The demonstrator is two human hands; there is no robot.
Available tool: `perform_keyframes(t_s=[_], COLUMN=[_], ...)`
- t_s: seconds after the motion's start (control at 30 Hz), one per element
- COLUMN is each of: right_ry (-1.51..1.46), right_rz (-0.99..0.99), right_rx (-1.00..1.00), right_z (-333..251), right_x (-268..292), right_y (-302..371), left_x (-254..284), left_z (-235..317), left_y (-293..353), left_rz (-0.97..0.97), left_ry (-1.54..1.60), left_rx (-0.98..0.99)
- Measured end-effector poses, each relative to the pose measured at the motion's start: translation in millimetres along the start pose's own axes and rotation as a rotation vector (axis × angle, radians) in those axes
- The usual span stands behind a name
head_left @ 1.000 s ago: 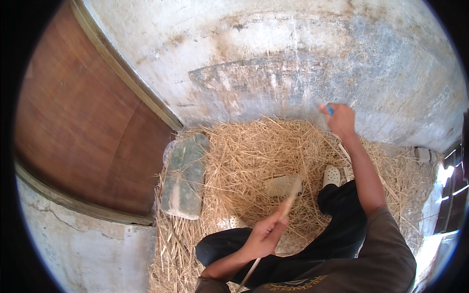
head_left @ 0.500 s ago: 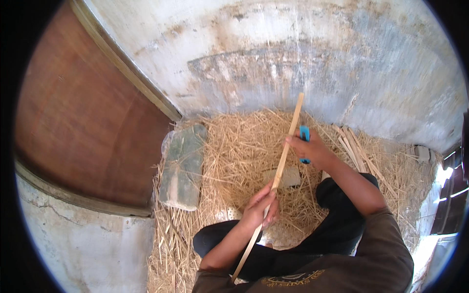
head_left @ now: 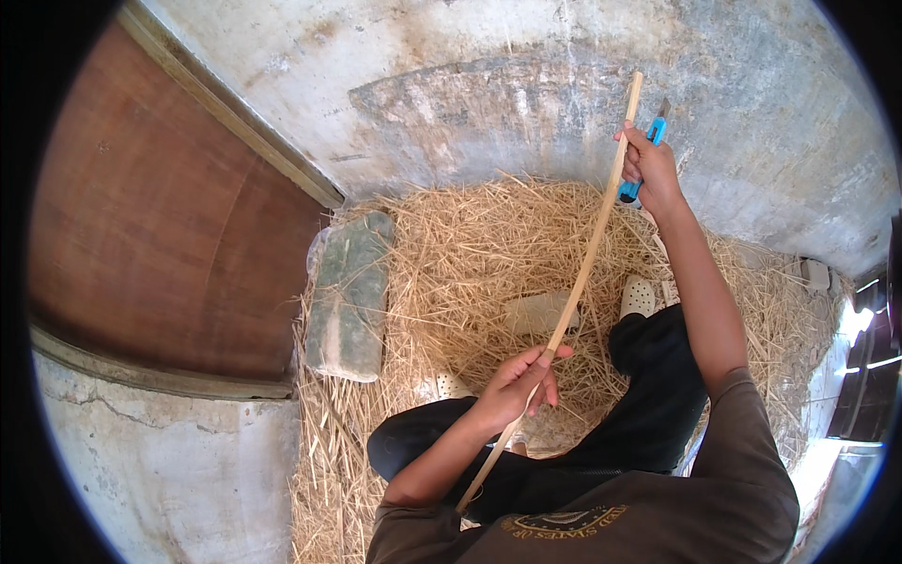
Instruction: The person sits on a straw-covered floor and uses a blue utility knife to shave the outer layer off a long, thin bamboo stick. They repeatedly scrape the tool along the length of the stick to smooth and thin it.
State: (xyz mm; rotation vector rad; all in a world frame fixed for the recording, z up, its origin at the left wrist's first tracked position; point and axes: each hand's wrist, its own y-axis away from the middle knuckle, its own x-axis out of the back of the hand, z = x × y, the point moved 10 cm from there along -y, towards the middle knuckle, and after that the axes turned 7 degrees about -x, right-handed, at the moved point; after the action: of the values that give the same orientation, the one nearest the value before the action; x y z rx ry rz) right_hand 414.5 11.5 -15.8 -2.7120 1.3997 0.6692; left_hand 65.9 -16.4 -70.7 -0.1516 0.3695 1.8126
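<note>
Where the pale, flat wooden strip meets your dark shirt at six o'clock, its end is hard to make out. It slants over coarse straw toward one o'clock. Your left fingers, slightly parted, grip it loosely; your right fingers pinch it higher, partly hiding a blue cutter they also hold
</note>
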Motion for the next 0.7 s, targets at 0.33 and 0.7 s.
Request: perform_keyframes(t_s=[0.33,0.7], right_ry=[-0.007,1.291], right_rz=[0.006,-0.321], right_rx=[0.035,0.659], right_z=[-13.6,16.6], right_x=[17.6,-97.7], right_y=[-7.4,151.9], left_x=[1.6,41.3], left_z=[2.5,53.8], left_y=[-2.4,10.7], left_rz=[0.003,0.350], left_ry=[-0.094,-0.378], left_rx=[0.037,-0.228])
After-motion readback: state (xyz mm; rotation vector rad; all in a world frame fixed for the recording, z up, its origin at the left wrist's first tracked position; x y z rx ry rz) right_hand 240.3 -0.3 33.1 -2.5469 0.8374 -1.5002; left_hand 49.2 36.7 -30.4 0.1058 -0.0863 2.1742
